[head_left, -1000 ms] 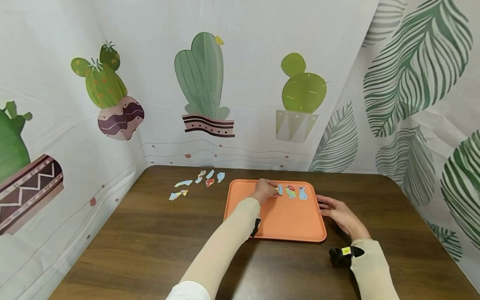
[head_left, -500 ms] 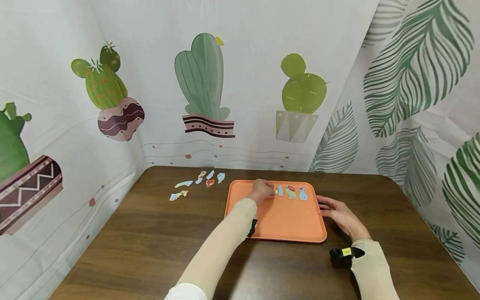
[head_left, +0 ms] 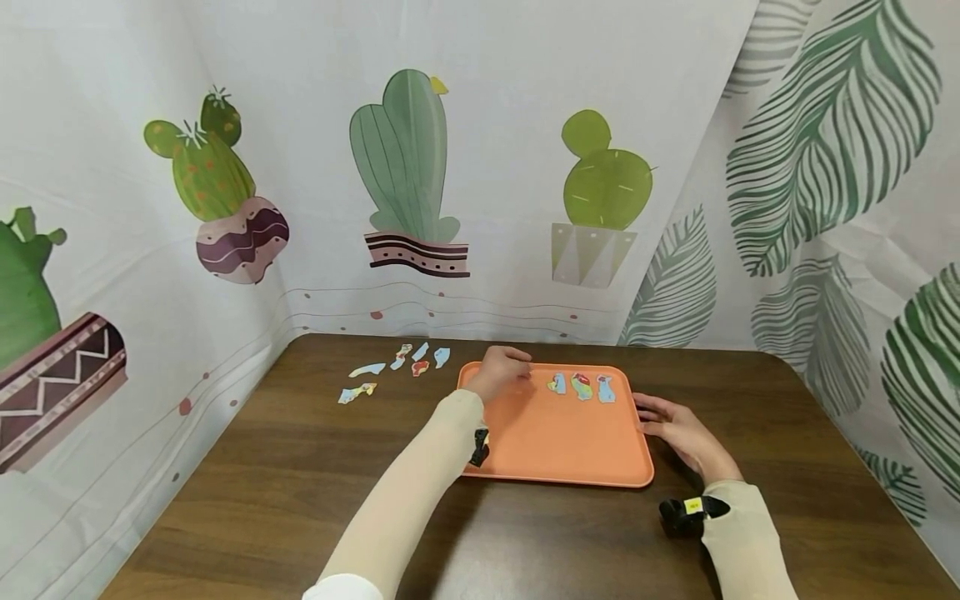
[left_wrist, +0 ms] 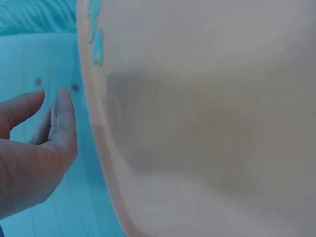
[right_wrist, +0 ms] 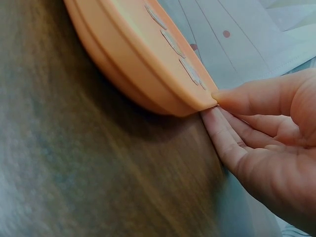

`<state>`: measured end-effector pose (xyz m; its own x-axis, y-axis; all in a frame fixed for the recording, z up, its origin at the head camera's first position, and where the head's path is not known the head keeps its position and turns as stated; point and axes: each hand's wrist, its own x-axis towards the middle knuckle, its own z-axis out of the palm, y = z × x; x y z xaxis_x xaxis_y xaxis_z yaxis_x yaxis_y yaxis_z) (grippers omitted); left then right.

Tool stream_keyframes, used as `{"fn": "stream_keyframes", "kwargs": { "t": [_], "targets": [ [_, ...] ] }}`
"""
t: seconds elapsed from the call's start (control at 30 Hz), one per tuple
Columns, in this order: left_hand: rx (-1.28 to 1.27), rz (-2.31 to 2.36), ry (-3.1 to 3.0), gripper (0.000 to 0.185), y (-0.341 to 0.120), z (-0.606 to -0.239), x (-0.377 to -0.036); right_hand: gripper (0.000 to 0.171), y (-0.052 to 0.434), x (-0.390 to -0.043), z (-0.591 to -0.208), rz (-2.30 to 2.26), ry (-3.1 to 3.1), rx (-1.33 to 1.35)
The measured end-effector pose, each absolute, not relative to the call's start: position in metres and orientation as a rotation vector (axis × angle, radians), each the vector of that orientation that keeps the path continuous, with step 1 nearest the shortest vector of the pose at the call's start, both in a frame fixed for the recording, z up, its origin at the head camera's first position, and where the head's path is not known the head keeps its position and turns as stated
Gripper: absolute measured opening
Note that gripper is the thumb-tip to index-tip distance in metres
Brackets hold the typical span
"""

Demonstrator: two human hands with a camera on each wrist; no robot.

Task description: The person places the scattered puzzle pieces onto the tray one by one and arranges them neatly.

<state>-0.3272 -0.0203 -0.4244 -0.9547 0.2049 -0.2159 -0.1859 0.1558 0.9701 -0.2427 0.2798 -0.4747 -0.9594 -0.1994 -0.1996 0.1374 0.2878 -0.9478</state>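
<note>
An orange tray (head_left: 558,446) lies on the dark wooden table (head_left: 300,483). Three colourful puzzle pieces (head_left: 581,385) sit in a row along its far side. My left hand (head_left: 504,368) hovers over the tray's far left corner with relaxed fingers and holds nothing; the left wrist view shows its fingers (left_wrist: 61,123) spread beside the tray (left_wrist: 207,128). My right hand (head_left: 666,419) is at the tray's right edge. In the right wrist view its thumb (right_wrist: 256,96) sits on the rim (right_wrist: 148,84) and its fingers (right_wrist: 224,138) lie under it, pinching the edge.
Several loose puzzle pieces (head_left: 420,365) lie on the table left of the tray, near the back edge, with two more (head_left: 357,391) further left. Printed cactus and leaf curtains close in the back and both sides.
My left hand has let go of the leftmost piece on the tray and drawn back to the left, towards the loose pieces. My right hand has stayed at the tray's edge.
</note>
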Motion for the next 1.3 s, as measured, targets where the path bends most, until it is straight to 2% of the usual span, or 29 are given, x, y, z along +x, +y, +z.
{"fn": "stream_keyframes", "kwargs": {
  "t": [0.17, 0.6, 1.3],
  "targets": [
    [0.040, 1.913, 2.116, 0.031, -0.044, -0.419, -0.333, 0.061, 0.280, -0.243, -0.475, -1.732, 2.278, -0.080],
    [-0.113, 2.076, 2.127, 0.039, -0.115, -0.419, -0.348, 0.061, 0.281, -0.244, -0.476, -1.736, 2.278, -0.093],
    [-0.284, 2.065, 2.339, 0.042, -0.240, -0.436, -0.330, 0.061, 0.283, -0.244, -0.479, -1.741, 2.271, -0.096]
  ]
}}
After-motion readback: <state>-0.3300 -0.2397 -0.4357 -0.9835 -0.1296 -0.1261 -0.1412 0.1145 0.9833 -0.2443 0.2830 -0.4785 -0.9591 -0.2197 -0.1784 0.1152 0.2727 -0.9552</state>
